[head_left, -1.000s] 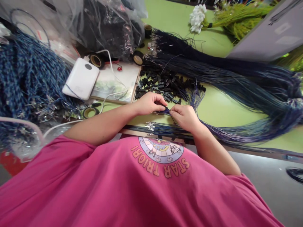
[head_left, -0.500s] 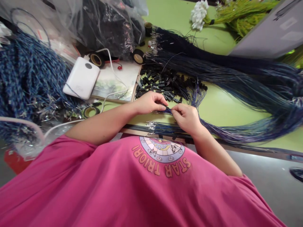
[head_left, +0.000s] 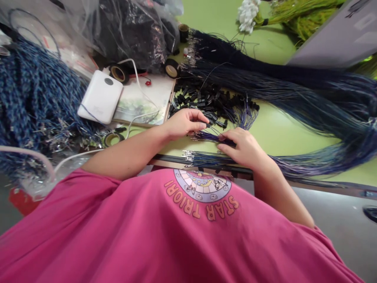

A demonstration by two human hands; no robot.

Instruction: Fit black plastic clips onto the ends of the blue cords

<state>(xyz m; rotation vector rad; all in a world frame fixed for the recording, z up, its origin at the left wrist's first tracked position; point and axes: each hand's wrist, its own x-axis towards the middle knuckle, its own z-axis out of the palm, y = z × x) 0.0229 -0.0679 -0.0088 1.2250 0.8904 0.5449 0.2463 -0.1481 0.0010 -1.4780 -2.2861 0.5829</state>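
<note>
My left hand (head_left: 184,122) rests on the green table, fingers curled and fingertips touching the near edge of a heap of small black plastic connectors (head_left: 206,103). My right hand (head_left: 243,147) lies just right of it, fingers pinched on thin blue-purple wires (head_left: 206,136) whose metal-tipped ends point left. A second row of metal-tipped wires (head_left: 203,158) lies along the table's near edge below both hands. The wires run right into a long dark blue bundle (head_left: 309,106).
A white power bank (head_left: 100,96) sits on a notebook (head_left: 147,103); black tape rolls (head_left: 119,73) lie behind and in front. Twisted blue wires (head_left: 32,102) pile at left, plastic bags (head_left: 129,31) behind. White flowers (head_left: 246,16) and a grey box (head_left: 338,39) are at far right.
My hands, which were pinched together over the wire ends, have drawn apart: the left reached up to the connector heap, the right slid right and down along the wires.
</note>
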